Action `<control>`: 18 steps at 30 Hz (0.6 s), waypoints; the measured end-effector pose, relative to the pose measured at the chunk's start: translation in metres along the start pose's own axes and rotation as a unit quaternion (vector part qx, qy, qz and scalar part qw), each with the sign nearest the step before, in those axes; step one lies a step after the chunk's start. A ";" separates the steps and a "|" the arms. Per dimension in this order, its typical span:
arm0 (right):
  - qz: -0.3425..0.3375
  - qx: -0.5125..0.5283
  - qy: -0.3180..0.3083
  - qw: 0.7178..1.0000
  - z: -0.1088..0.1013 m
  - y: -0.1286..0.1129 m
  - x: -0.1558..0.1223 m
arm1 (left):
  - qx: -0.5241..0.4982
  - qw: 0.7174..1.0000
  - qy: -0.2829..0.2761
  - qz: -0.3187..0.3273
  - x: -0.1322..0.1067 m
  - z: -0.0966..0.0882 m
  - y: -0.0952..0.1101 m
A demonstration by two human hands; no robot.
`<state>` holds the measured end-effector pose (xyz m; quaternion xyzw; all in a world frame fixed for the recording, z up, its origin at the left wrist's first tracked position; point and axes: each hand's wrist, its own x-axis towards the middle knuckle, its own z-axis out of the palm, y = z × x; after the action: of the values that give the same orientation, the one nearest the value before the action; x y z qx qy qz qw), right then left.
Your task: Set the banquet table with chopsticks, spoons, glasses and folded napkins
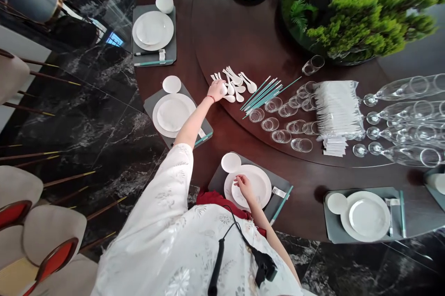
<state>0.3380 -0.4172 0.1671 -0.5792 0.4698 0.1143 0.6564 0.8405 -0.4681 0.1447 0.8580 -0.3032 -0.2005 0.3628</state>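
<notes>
My left hand (216, 91) reaches out to the pile of white soup spoons (238, 83) on the round turntable. Its fingers are curled down and closed on a white spoon (224, 89) at the near left of the pile. A red bracelet circles that wrist. My right hand (244, 187) hovers over the stacked white plates (260, 184) right in front of me, fingers loosely bent and apart, with nothing visible in them. A small white bowl (231, 162) sits beside these plates on a grey placemat (278, 203).
Right of the spoons lie teal chopsticks (266, 94), then small glasses (281, 136), plastic-wrapped white packets (337, 108) and stemmed glasses lying down (403, 131). A green plant arrangement (361, 22) fills the turntable's middle. Other place settings (365, 216) line the table edge; chairs (55, 226) stand left.
</notes>
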 end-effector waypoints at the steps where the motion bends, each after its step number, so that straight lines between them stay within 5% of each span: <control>1: 0.001 0.000 0.000 1.000 0.000 0.000 0.001 | 0.028 0.999 -0.024 0.011 0.009 -0.008 -0.005; 7: 0.020 0.021 0.003 1.000 0.001 0.001 0.004 | 0.099 0.989 -0.091 0.061 0.052 -0.023 -0.022; 18: 0.044 0.045 0.013 0.998 0.000 -0.002 0.011 | 0.262 0.928 -0.145 0.223 0.079 0.005 -0.044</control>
<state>0.3458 -0.4221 0.1603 -0.5290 0.5082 0.1143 0.6700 0.9124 -0.4989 0.0987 0.7940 -0.5780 -0.1506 0.1128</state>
